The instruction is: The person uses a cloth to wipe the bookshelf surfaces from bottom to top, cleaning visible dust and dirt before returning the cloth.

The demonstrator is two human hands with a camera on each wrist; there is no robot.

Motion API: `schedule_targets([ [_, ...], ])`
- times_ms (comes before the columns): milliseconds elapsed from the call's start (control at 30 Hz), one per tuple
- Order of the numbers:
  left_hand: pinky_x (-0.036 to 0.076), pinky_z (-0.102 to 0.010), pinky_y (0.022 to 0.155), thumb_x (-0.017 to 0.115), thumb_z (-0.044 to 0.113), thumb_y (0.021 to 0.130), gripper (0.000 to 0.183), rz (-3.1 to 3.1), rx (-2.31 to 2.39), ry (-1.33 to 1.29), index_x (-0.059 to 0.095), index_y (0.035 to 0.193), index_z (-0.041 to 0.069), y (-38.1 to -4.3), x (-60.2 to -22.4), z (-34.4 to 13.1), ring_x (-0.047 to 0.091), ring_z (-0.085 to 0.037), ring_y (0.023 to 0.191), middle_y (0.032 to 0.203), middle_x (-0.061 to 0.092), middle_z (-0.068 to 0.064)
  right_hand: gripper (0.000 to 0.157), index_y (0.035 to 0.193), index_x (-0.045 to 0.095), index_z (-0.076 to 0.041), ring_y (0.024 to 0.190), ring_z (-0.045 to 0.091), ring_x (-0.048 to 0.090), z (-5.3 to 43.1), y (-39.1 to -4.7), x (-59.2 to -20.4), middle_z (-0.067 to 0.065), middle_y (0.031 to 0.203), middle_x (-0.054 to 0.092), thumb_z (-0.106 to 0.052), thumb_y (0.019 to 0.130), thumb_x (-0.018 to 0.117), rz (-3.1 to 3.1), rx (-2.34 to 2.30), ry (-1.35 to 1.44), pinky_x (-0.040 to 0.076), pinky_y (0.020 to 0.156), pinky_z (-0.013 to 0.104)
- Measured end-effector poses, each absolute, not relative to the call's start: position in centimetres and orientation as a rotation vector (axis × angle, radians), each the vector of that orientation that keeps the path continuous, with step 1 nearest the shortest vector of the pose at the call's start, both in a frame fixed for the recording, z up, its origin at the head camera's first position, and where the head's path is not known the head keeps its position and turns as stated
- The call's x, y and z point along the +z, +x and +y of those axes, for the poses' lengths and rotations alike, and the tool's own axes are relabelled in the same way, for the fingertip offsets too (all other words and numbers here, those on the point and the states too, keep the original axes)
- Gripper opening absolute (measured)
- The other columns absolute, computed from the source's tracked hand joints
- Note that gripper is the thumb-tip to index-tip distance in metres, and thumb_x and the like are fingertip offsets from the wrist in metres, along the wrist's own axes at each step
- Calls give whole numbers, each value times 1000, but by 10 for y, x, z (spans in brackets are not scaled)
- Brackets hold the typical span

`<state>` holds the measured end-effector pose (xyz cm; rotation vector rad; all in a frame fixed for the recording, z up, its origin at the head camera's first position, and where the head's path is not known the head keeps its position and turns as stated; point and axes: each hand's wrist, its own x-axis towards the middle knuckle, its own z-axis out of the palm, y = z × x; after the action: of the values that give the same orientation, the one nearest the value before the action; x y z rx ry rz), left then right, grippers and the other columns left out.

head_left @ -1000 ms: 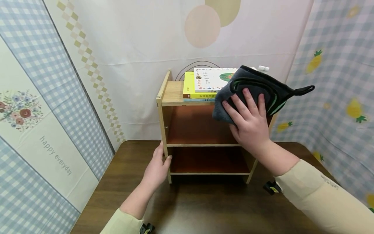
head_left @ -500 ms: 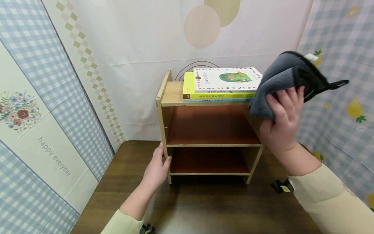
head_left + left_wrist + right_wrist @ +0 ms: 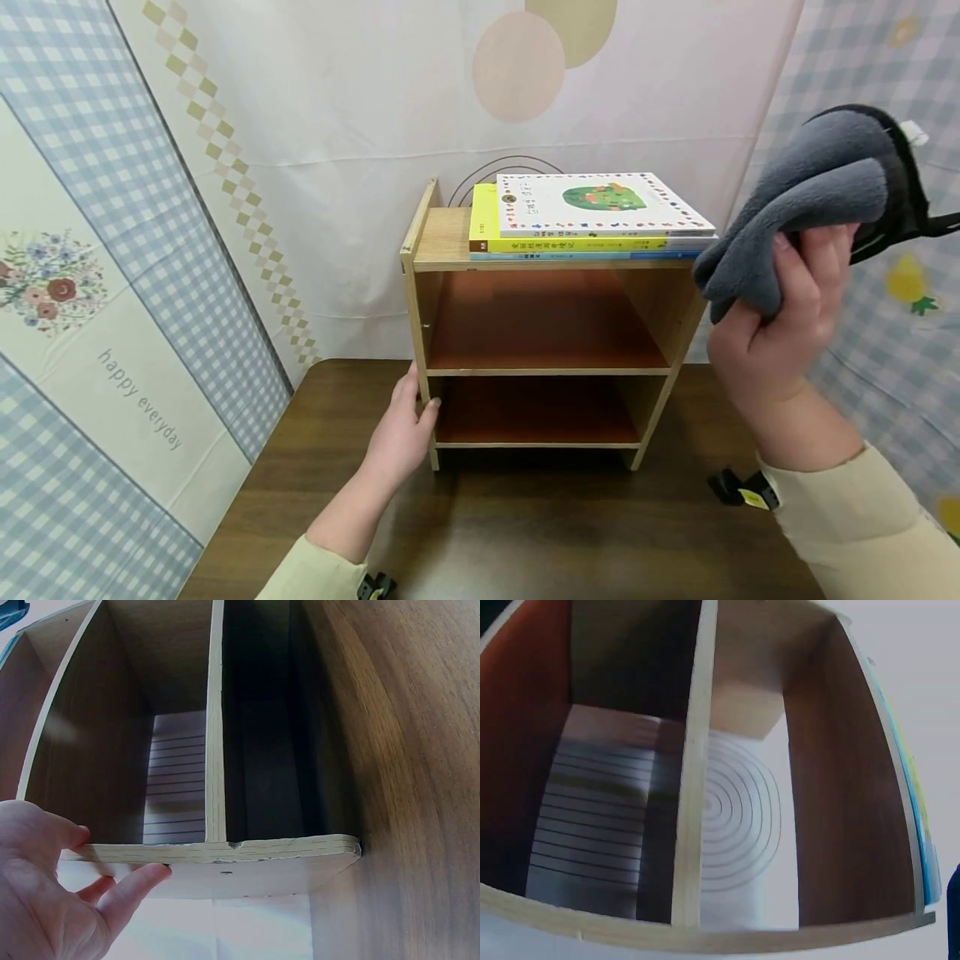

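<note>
A small wooden shelf (image 3: pixel 551 372) stands on the brown table. My left hand (image 3: pixel 399 435) holds its left side panel low down, thumb at the front edge and other fingers along the outer face; the left wrist view shows this hand (image 3: pixel 56 889) at the panel's edge. My right hand (image 3: pixel 787 329) grips a folded grey cloth (image 3: pixel 817 179) with black trim and a hanging loop, in the air just right of the shelf top. The right hand is out of sight in the right wrist view, which looks into the shelf compartments (image 3: pixel 691 772).
On the shelf top lies a stack of books: a white one (image 3: pixel 607 204) uppermost, a yellow one (image 3: pixel 486 217) under it, blue at the bottom. Patterned curtains (image 3: pixel 360 92) hang behind and on both sides. The brown table (image 3: pixel 525 525) extends in front.
My right hand has moved the cloth rightward from over the books to beyond the shelf's right side, uncovering the white book's cover. The left hand stays where it was.
</note>
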<state>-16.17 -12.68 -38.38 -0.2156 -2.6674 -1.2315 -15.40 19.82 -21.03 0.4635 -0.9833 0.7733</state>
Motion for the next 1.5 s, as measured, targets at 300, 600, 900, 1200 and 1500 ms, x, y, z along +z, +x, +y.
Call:
schedule_targets([
  [300, 50, -46, 81, 49, 26, 105, 72, -2665, -1247, -211, 3, 161, 25, -162, -384, -125, 59, -29, 115, 160, 24, -9, 22, 109, 68, -4, 127, 38, 52, 187, -161, -235, 7, 126, 66, -6, 91, 56, -1274, 577, 693, 23, 109, 67],
  [600, 50, -46, 82, 50, 26, 105, 72, -2665, -1242, -215, 4, 161, 22, -162, -385, -122, 58, -29, 116, 160, 25, -10, 37, 131, 62, -11, 141, 38, 36, 206, -183, -255, 15, 144, 52, -27, 99, 50, -1678, 336, 688, 15, 113, 64],
  [900, 50, -43, 77, 50, 25, 105, 73, -2663, -1243, -204, 3, 161, 24, -162, -382, -122, 61, -28, 107, 159, 25, -10, 60, 144, 50, -16, 146, 40, 25, 211, -190, -257, 14, 154, 39, -56, 100, 46, -1800, 195, 608, 10, 114, 64],
  [1200, 50, -43, 75, 49, 25, 105, 72, -2662, -1225, -198, 5, 161, 20, -161, -379, -121, 61, -29, 107, 160, 25, -11, 50, 141, 56, -17, 146, 38, 26, 209, -193, -255, 18, 149, 46, -16, 91, 61, -1788, 216, 674, 9, 114, 64],
  [1500, 51, -44, 78, 48, 24, 105, 73, -2655, -1273, -209, 0, 160, 28, -163, -382, -121, 58, -32, 117, 160, 23, -11, 57, 139, 58, -17, 146, 35, 27, 195, -194, -256, 14, 148, 48, -4, 83, 60, -1773, 240, 721, 9, 114, 64],
])
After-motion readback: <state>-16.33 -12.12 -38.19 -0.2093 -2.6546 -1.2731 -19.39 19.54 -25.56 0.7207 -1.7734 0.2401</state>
